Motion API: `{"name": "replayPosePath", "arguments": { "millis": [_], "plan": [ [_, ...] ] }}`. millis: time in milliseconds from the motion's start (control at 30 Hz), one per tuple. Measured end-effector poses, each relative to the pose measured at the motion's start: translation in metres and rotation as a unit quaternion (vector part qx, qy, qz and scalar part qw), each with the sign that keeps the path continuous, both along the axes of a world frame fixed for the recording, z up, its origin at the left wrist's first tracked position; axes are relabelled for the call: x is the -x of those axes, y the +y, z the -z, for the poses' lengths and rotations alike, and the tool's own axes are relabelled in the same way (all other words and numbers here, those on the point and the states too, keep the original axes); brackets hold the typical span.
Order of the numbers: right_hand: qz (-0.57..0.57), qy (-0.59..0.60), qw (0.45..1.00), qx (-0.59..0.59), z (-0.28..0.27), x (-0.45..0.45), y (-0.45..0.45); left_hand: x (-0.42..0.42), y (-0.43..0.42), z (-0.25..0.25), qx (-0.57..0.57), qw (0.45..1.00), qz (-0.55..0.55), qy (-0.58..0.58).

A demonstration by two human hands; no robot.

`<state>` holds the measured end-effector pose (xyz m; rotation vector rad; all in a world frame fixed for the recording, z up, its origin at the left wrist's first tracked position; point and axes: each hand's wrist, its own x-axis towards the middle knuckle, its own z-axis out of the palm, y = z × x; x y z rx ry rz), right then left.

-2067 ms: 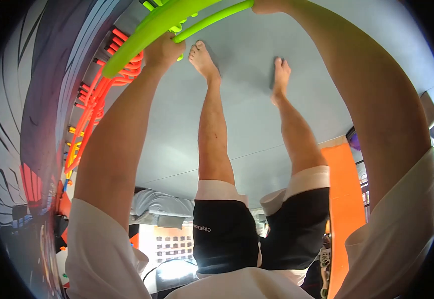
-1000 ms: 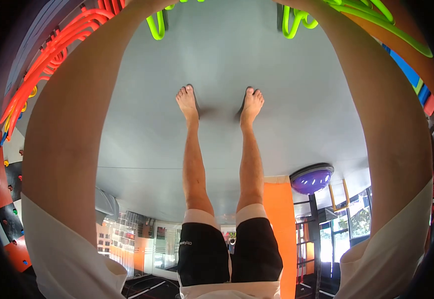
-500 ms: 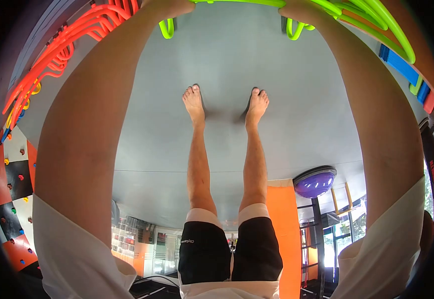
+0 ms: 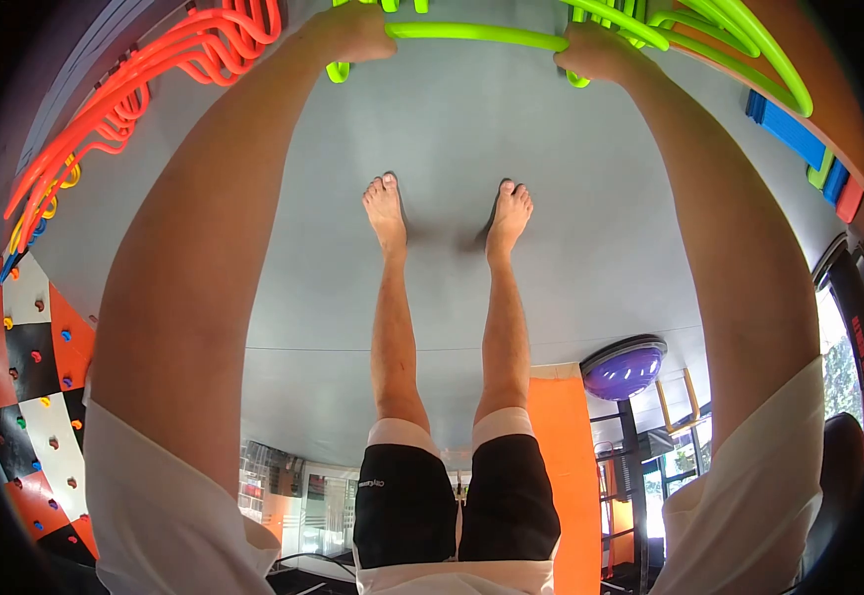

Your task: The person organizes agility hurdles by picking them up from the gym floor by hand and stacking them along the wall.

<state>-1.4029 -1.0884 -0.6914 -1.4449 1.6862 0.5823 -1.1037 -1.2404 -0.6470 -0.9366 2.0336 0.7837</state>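
A bright green plastic hurdle [image 4: 476, 36] with rounded tube ends is stretched between my hands at the top of the view. My left hand [image 4: 357, 33] is closed around its left part, and my right hand [image 4: 595, 52] grips it on the right. Both arms reach out in front of me. Parts of the hurdle's legs show just beyond my fists; the rest is hidden or cut off by the frame edge. More green hurdles [image 4: 734, 30] are bunched just past my right hand.
I stand barefoot on a grey floor [image 4: 442, 129]. Red hurdles [image 4: 169, 61] are nested at the upper left, near a climbing wall [image 4: 40, 387]. Blue blocks [image 4: 787, 129] lie at the right. Behind me are a purple balance dome [image 4: 625, 372] and an orange panel [image 4: 566, 466].
Both hands and the green hurdle sit lower in the view, so more of them shows. My arms have drawn slightly inward, and the camera's tilt has shifted a little.
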Motion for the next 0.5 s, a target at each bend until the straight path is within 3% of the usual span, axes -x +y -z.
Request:
{"name": "replayPosePath", "arguments": {
  "millis": [133, 500],
  "plan": [
    [-0.009, 0.016, 1.0, -0.02, -0.015, -0.015, 0.008, -0.003, 0.011, -0.004, -0.031, 0.999, 0.025, -0.021],
    [0.041, 0.048, 0.998, -0.021, -0.061, -0.056, 0.046, -0.028, 0.065, -0.009, 0.036, 0.999, 0.01, 0.014]
  ]
}}
